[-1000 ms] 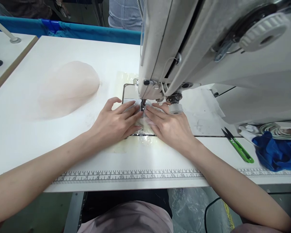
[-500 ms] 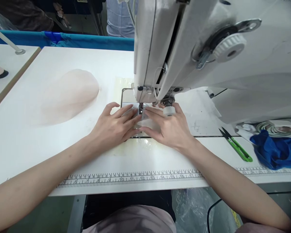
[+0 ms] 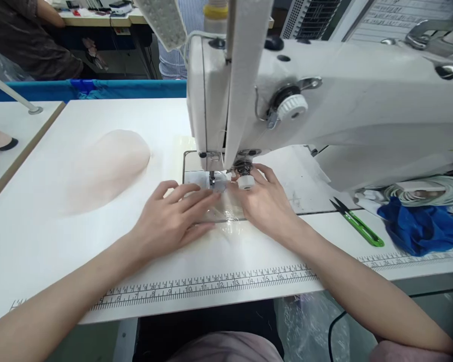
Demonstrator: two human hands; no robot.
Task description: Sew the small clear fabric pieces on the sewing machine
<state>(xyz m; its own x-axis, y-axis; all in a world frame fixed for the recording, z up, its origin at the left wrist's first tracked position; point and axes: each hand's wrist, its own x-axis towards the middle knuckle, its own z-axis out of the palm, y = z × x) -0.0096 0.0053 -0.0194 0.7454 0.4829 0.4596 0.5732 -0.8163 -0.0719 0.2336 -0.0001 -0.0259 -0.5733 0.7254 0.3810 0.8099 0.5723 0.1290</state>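
Observation:
My left hand lies with its fingers stretched out, pressing a sheer, see-through piece on the sewing machine's bed. Its fingertips are just in front of the presser foot. My right hand is on the other side of the foot, fingers bent and drawn in around the front of the machine head. A white knob covers part of those fingers, and what they hold cannot be made out. The white sewing machine stands over both hands.
A pale sheer cloth piece lies on the left of the white table. Green thread snips and a blue cloth lie to the right. A printed ruler runs along the front edge. A person sits beyond the blue rail.
The view has tilted up and shows more of the machine. My left hand has drawn back slightly from the foot. My right hand's flat fingers have bent in behind the knob.

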